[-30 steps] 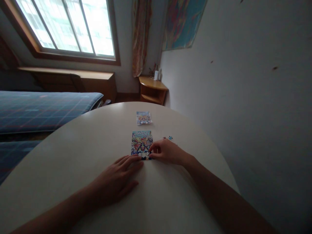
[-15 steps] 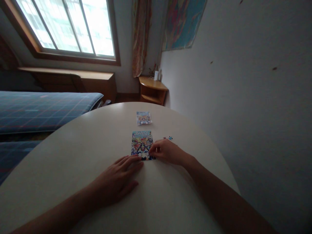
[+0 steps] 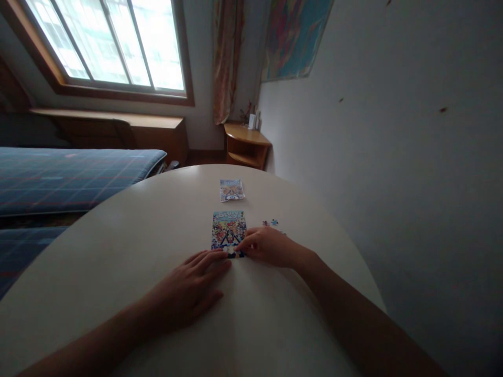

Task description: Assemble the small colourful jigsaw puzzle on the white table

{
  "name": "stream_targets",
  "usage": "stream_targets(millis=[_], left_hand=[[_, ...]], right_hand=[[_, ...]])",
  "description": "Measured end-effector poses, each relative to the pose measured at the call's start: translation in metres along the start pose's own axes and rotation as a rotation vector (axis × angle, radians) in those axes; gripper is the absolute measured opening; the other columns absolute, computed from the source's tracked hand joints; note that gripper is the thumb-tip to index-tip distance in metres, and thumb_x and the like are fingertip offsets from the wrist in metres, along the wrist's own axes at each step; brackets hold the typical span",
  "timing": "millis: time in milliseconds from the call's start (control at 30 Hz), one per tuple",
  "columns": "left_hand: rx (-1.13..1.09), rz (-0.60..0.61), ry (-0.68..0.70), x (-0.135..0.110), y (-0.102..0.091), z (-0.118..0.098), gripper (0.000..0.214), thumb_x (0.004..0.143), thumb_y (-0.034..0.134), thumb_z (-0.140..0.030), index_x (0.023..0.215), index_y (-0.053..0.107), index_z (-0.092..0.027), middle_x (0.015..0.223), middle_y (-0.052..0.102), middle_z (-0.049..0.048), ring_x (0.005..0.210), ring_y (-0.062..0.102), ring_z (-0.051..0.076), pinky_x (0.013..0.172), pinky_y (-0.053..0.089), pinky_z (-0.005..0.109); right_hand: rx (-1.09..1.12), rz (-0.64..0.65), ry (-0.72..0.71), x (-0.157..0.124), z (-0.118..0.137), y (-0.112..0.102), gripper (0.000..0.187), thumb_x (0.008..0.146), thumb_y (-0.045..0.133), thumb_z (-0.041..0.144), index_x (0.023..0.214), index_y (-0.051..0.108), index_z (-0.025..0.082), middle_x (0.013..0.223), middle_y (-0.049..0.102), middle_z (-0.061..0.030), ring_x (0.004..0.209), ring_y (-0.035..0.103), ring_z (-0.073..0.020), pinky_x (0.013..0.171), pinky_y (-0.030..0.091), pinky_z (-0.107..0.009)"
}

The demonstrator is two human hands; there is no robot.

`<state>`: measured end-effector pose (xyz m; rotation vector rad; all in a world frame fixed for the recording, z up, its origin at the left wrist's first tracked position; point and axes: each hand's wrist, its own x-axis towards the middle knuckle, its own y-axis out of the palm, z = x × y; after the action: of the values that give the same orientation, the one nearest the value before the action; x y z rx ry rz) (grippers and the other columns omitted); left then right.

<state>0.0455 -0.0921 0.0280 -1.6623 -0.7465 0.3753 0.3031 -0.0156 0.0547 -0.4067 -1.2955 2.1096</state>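
Observation:
A colourful jigsaw puzzle (image 3: 228, 228) with lettering along its top lies flat on the white table (image 3: 129, 262). My left hand (image 3: 196, 280) rests flat with its fingers stretched out, the tips touching the puzzle's lower left edge. Over the lower right corner is my right hand (image 3: 271, 246), fingers drawn together with the tips down on the puzzle. Whatever sits under those fingertips is too small and covered to make out. A few loose puzzle pieces (image 3: 274, 222) lie just beyond my right hand.
Behind the puzzle lies a small printed sheet or packet (image 3: 231, 190) with a similar picture. A wall (image 3: 393, 173) runs along the table's right side. To the left is a bed with a plaid blue mattress (image 3: 78, 175); a wooden corner shelf (image 3: 247, 135) stands beyond the table.
My right hand has shifted slightly left and down over the puzzle's corner, its fingers lying flatter. More of the loose pieces shows behind it. My left hand has stayed in place.

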Motion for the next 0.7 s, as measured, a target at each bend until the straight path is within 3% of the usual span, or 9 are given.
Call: stream_targets(millis=[233,400,700], left_hand=[[-0.011,-0.011,0.003,-0.001,0.002,0.002,0.049,0.096,0.049,-0.033,0.144,0.043,-0.024,0.147,0.044,0.0104,0.130,0.048,0.029,0.109,0.044,0.049],[-0.021,-0.036,0.005,-0.001,0.003,0.001,0.049,0.096,0.049,-0.032,0.144,0.044,-0.024,0.147,0.045,0.0104,0.130,0.048,0.029,0.109,0.044,0.048],[-0.008,-0.007,0.010,-0.001,0.002,0.002,0.048,0.096,0.049,-0.031,0.143,0.043,-0.023,0.146,0.044,0.0110,0.130,0.047,0.029,0.110,0.043,0.049]], right_hand=[[0.026,0.030,-0.028,-0.003,-0.006,-0.005,0.025,0.091,0.061,0.018,0.109,0.076,0.025,0.097,0.068,-0.0047,0.073,0.059,-0.0104,0.072,0.043,-0.022],[-0.157,0.017,-0.072,-0.003,-0.002,-0.006,0.024,0.091,0.062,0.023,0.108,0.076,0.030,0.098,0.069,-0.0042,0.079,0.062,-0.0135,0.077,0.043,-0.025],[-0.364,0.053,-0.104,0.000,0.014,-0.006,0.019,0.090,0.063,0.019,0.103,0.075,0.025,0.105,0.071,-0.0037,0.090,0.064,-0.0174,0.085,0.043,-0.031]])
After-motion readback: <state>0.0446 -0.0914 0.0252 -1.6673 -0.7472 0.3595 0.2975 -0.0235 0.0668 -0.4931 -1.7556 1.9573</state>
